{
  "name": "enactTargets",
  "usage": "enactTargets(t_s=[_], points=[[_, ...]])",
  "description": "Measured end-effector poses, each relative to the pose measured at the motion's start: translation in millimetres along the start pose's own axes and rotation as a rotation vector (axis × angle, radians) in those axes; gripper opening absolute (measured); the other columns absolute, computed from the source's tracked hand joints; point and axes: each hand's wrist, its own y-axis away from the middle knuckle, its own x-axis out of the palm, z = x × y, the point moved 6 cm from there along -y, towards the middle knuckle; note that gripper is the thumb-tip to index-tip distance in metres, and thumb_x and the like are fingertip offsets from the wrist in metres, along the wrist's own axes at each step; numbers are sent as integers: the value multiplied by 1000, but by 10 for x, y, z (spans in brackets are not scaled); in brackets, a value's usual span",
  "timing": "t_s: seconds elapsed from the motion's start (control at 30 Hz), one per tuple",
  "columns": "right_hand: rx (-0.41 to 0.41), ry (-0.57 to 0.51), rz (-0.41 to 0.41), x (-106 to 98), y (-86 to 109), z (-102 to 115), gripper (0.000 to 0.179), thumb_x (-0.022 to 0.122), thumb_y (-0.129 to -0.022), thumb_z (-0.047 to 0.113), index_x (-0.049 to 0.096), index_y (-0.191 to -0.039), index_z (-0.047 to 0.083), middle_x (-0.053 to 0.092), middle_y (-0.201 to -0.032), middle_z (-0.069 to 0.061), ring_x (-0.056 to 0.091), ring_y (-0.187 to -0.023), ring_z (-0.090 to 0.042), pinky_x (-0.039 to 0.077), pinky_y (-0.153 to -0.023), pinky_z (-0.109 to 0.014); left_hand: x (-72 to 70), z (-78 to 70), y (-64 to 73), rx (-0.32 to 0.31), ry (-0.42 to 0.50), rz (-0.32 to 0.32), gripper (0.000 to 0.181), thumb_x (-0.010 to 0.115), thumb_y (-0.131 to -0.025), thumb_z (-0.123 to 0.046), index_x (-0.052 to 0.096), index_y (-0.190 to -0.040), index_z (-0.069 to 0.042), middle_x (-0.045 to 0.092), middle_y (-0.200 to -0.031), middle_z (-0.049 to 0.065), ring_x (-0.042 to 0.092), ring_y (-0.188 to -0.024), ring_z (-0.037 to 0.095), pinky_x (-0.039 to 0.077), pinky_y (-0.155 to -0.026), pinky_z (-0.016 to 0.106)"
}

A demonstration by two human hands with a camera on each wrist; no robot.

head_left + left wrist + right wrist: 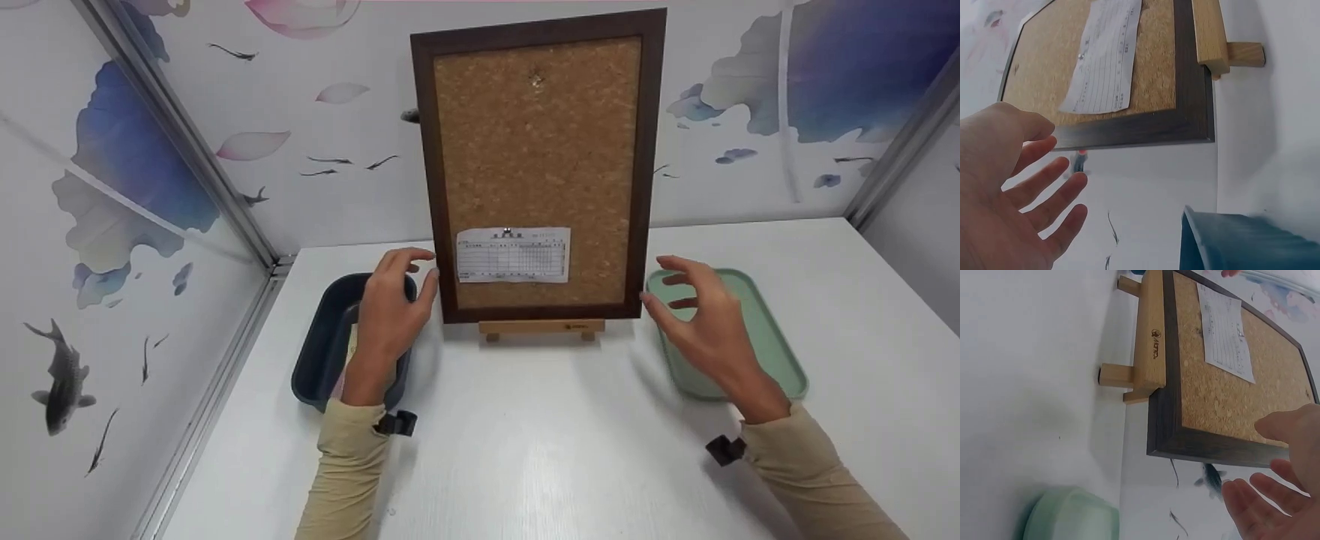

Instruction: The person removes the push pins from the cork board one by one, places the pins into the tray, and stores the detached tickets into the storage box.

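A cork board (540, 157) in a dark brown frame stands on a small wooden easel (541, 327). One printed form (513, 256) with a ruled table hangs at its lower left, held by a pin (508, 230) at the top edge; its lower part curls off the cork in the left wrist view. My left hand (394, 304) is at the frame's left side, fingers loosely bent and apart, palm toward the board. On the other side, my right hand (705, 322) mirrors it, thumb tip right at the lower right frame edge. Neither hand grips anything.
Under my left hand stands a dark blue tray (311, 375) with yellowish and pink slips partly hidden by the wrist. A pale green tray (772, 352) lies beneath my right hand. A small shiny cluster (536, 79) sits high on the cork. Printed wall panels enclose the white table (540, 450).
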Motion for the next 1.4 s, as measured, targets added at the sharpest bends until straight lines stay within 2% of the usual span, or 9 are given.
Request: enactTargets(t_s=[0.3, 0.43, 0.53, 0.63, 0.73, 0.87, 1.07, 1.23, 1.4], points=[[-69, 41, 45, 227, -48, 253, 51, 82, -96, 10, 63, -143, 4, 69, -137, -14, 70, -116, -28, 51, -83, -7, 93, -229, -63, -25, 12, -19, 26, 71, -106, -23, 71, -132, -18, 64, -143, 5, 65, -129, 24, 55, -111, 44], [-120, 29, 53, 309, -96, 376, 49, 82, -95, 6, 65, -141, 4, 71, -128, -16, 70, -111, -29, 53, -83, -9, 138, -275, -103, -39, 24, -32, 27, 71, -105, -22, 71, -131, -18, 60, -149, 6, 59, -140, 25, 51, -118, 44], [-151, -1, 60, 373, -155, 467, 47, 81, -95, 4, 66, -139, 4, 71, -122, -17, 69, -104, -30, 53, -84, -10, 149, -291, -142, -36, 44, -72, 26, 73, -103, -18, 73, -129, -15, 59, -151, 7, 55, -145, 25, 49, -120, 46], [-167, -16, 68, 437, -218, 546, 44, 80, -96, 5, 67, -138, 4, 73, -121, -16, 70, -101, -29, 57, -82, -18, 185, -308, -179, -41, 62, -111, 26, 73, -103, -16, 74, -129, -14, 57, -152, 8, 52, -147, 27, 48, -121, 47], [-176, -10, 76, 499, -265, 616, 42, 81, -96, 5, 69, -135, 5, 74, -123, -14, 73, -105, -27, 63, -80, -31, 269, -332, -199, -58, 87, -119, 30, 73, -102, -17, 73, -132, -16, 53, -158, 9, 47, -148, 28, 47, -121, 48], [-187, -21, 99, 601, -321, 699, 36, 80, -96, 5, 70, -132, 5, 76, -123, -11, 75, -110, -26, 66, -81, -38, 366, -350, -210, -70, 120, -127, 35, 75, -101, -17, 72, -136, -17, 46, -163, 9, 44, -148, 29, 45, -122, 48], [-191, -55, 124, 760, -435, 785, 32, 78, -98, 4, 71, -129, 4, 77, -121, -12, 76, -104, -26, 66, -86, -40, 412, -279, -213, -38, 131, -160, 34, 76, -101, -17, 72, -135, -16, 40, -166, 10, 45, -147, 30, 47, -120, 48], [-200, -59, 127, 893, -550, 851, 29, 76, -99, 5, 72, -128, 5, 77, -112, -11, 74, -99, -24, 65, -82, -39, 470, -144, -200, -38, 206, -153, 33, 75, -102, -18, 70, -134, -13, 33, -170, 15, 47, -146, 34, 46, -120, 50], [-193, -55, 132, 1020, -671, 920, 30, 76, -99, 4, 71, -129, 7, 76, -113, -9, 73, -99, -22, 65, -83, -37, 550, -58, -205, -47, 272, -120, 31, 73, -103, -18, 68, -133, -9, 40, -165, 17, 44, -153, 33, 41, -126, 50]])
